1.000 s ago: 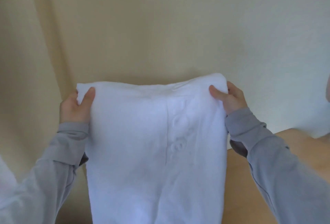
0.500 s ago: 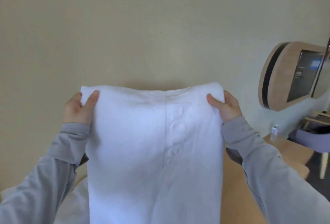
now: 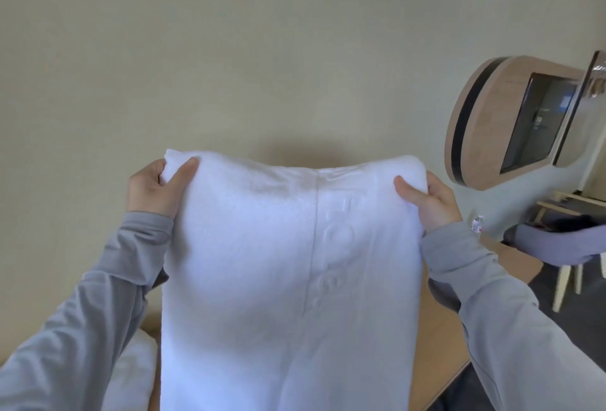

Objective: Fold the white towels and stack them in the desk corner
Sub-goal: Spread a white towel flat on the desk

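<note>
I hold a white towel point(image 3: 262, 279) up in front of me, hanging down in a long doubled panel with raised letters along a centre seam. My left hand point(image 3: 154, 191) pinches its top left corner, thumb in front. Its top right corner is gripped by my right hand point(image 3: 429, 204). More white towel fabric point(image 3: 134, 374) lies on the wooden desk point(image 3: 439, 338) at the lower left, partly hidden by my left sleeve. The hanging towel hides most of the desk.
A beige wall fills the background. At the right a rounded wooden panel with a dark screen point(image 3: 531, 125) hangs on the wall. A small water bottle point(image 3: 477, 224) stands on the desk's far right. A grey chair with wooden legs point(image 3: 564, 246) stands beyond.
The view has swung to the right and down, away from the curtain, so the wall screen, chair and desk have come into sight. Both hands keep the same grip on the towel's top corners.
</note>
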